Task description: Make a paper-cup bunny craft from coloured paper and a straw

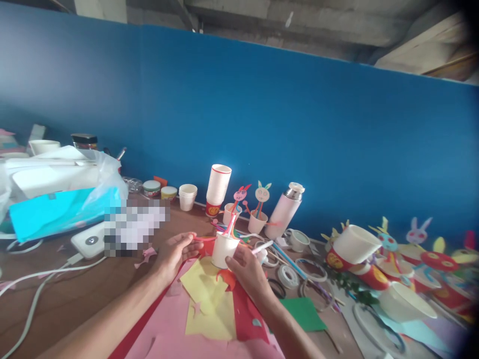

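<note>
A white paper cup [224, 251] stands upright over the coloured paper, with pink, white and orange strips [231, 227] rising from its mouth. My right hand [245, 267] grips the cup's right side, thumb towards me and the other fingers partly hidden behind it. From the cup's left side a red strip [204, 239], much like a pipe cleaner, sticks out, and my left hand [183, 253] pinches its outer end. Behind stand two cup figures with paper faces, one a red face [240, 193], the other a pale face [262, 194].
Yellow paper [207, 311], pink paper [168, 324] and a green sheet [304, 314] lie in front. A cup stack [219, 184] and a pink thermos [283, 212] stand along the blue wall. Tape rolls [288, 275] and cup figures [441, 262] sit right; a white power bank [89, 240] lies left.
</note>
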A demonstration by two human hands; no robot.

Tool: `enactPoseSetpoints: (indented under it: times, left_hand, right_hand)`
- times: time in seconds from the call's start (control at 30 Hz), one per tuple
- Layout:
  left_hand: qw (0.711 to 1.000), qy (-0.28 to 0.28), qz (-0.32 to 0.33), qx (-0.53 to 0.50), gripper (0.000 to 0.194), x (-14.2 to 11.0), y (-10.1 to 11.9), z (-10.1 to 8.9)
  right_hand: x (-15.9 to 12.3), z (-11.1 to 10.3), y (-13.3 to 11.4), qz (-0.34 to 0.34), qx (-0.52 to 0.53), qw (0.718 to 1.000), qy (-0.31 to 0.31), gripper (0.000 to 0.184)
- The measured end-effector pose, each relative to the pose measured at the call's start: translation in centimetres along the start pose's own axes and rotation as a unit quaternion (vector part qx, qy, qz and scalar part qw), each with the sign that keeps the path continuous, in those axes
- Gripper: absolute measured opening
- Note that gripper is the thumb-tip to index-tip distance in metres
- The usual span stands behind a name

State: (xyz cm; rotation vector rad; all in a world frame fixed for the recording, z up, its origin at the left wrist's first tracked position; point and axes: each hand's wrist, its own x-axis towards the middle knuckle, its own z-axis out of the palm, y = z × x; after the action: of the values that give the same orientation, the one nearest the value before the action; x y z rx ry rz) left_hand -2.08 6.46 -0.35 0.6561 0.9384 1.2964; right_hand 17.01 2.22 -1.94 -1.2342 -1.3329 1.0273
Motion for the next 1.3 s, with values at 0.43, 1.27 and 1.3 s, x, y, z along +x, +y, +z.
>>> enactPoseSetpoints:
  times: [0.43,1.27,1.3]
  left_hand:
    - [0.999,-0.039,-0.004,0.018,0.011,-0.1,-0.6,0.0]
    - [0.993,0.034,0.105,0.051,0.023,1.5,0.8,-1.5]
    - [0.992,0.030,0.106,0.054,0.023,1.4,0.8,-1.5]
  right_hand:
    - [0.6,1.1,0.4,-0.015,-0.166,0.981,0.100,0.035]
    - [-0.5,1.4,0.5,-0.045,-0.197,0.973,0.109,0.039]
    - [-0.5,1.4,0.4,-0.047,-0.196,0.974,0.106,0.040]
